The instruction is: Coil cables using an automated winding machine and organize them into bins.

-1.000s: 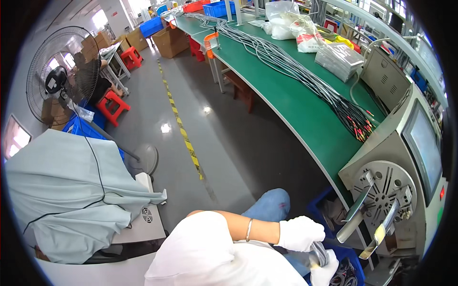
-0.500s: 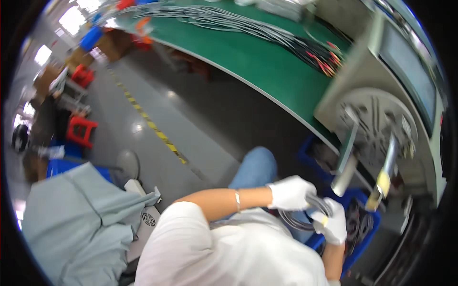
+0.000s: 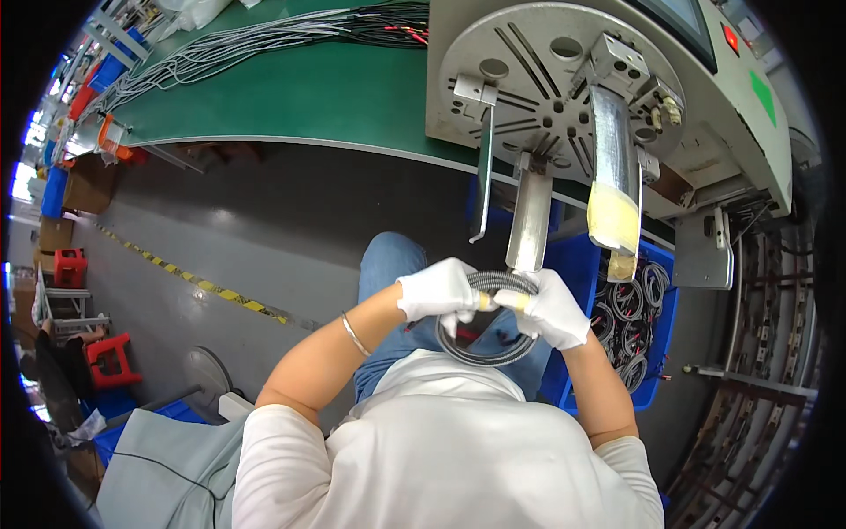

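Note:
A ring-shaped coil of grey cable (image 3: 487, 360) is held in front of my lap between both hands, which wear white gloves with yellowish fingertips. My left hand (image 3: 439, 291) is closed around the coil's upper left side. Closed on the upper right side is my right hand (image 3: 553, 310), its thumb and fingertips close to the left hand's. Just beyond the hands, a round metal winding plate (image 3: 529, 101) carries several arms that stick out toward me. The middle metal arm (image 3: 530, 220) ends right above the coil. Parts of the coil are hidden under the gloves.
To my right, a blue crate (image 3: 659, 357) holds several coiled cables (image 3: 631, 304). A bundle of long grey cables (image 3: 256, 42) lies on the green table (image 3: 291, 97). A metal rack (image 3: 749, 441) stands far right; grey cloth (image 3: 163, 467) lies at lower left.
The view has turned to the right, bringing the winding plate and crate nearer the middle. The coil now shows as a rounder ring, with my two hands close together on its upper side.

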{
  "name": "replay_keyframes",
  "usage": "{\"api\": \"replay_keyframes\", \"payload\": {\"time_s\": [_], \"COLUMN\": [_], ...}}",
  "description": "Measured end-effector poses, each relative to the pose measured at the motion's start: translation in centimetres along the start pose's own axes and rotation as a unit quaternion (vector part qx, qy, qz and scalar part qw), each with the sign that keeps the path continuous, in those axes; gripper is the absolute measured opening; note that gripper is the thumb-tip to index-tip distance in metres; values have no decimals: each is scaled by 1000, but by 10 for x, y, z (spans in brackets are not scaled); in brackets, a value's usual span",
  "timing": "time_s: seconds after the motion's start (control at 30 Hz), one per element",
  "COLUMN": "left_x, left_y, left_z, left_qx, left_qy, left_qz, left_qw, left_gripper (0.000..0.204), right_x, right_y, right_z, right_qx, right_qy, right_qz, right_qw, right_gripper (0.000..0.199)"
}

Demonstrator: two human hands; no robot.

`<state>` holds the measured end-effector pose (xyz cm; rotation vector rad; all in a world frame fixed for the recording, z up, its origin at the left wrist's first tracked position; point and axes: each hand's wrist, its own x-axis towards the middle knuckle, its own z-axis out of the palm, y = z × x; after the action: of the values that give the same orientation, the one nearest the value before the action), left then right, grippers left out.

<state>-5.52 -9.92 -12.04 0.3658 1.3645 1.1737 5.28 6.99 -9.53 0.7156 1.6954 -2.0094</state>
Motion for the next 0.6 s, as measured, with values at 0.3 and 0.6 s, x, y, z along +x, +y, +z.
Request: {"api": "replay_keyframes", "payload": {"time_s": [0.3, 0.6], "left_x": [28, 37], "left_y": [-4, -7], "left_z": [0, 7], "left_qx": [151, 126], "left_qy": [168, 194], "left_qz": [96, 234], "left_qw": [970, 944], "left_gripper": [22, 23], "right_x": [11, -16], "right_y": [0, 8], "right_z": [-20, -29], "right_qx": [132, 125], "right_qy": [-70, -170], "right_qz": [5, -135], "right_qw": [989, 968], "right_gripper": [16, 48]}}
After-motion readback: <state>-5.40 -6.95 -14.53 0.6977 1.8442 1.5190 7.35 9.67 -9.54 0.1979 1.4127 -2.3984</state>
